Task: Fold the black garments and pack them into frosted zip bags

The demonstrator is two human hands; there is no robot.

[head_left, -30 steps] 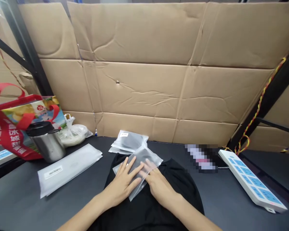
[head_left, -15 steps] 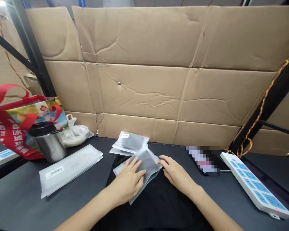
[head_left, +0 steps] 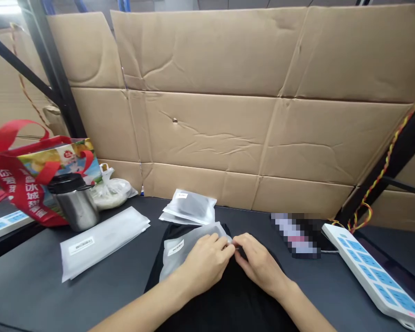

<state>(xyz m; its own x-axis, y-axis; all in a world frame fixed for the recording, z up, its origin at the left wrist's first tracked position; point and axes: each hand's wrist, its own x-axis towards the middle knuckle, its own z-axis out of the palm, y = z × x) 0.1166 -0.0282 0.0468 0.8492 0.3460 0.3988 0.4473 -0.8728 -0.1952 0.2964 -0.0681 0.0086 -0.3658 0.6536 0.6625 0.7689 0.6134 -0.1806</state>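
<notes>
My left hand (head_left: 207, 258) and right hand (head_left: 261, 263) are pinching the bag (head_left: 175, 259) between them, fingers almost closed; I'm probably working its edge, needing steady fingertips next.

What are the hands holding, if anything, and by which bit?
A frosted bag. The left hand and right hand seem to pinch it by its right edge; the fingers partly hide the exact spot.
</notes>
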